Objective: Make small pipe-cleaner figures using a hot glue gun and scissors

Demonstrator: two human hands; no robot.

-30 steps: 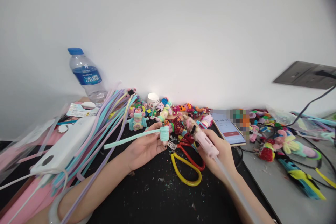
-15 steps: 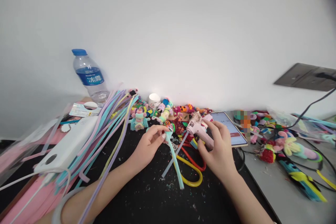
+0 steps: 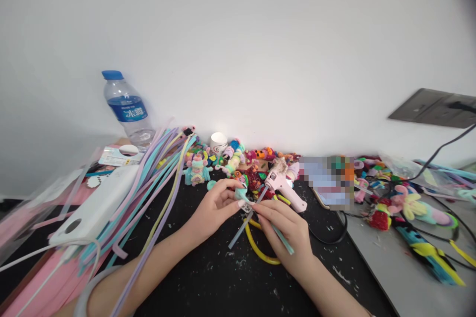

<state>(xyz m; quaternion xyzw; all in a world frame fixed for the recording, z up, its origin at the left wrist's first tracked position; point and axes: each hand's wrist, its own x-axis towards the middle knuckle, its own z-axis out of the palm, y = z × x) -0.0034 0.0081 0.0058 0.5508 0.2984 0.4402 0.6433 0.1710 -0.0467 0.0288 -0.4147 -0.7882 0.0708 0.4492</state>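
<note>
My left hand point(image 3: 219, 203) is closed, pinching the coiled end of a mint-green pipe cleaner point(image 3: 283, 240) between thumb and fingers. Close beside it, my right hand point(image 3: 284, 230) is closed on the same pipe cleaner, whose free end sticks out below the fingers. Just behind the hands lies a pink hot glue gun point(image 3: 286, 190), with a clear glue stick point(image 3: 238, 234) jutting from it toward me. Yellow-handled scissors point(image 3: 260, 250) lie partly hidden under my right hand.
A bundle of pastel pipe cleaners point(image 3: 148, 193) and a white power bank point(image 3: 97, 203) lie on the left, before a water bottle point(image 3: 128, 106). Small fuzzy dolls point(image 3: 197, 171) line the wall. At right are a phone point(image 3: 322, 178), black cables point(image 3: 344, 230) and pliers point(image 3: 427, 247).
My right hand has moved left from beside the glue gun and taken hold of the pipe cleaner. The pipe cleaner's free end has swung to the right.
</note>
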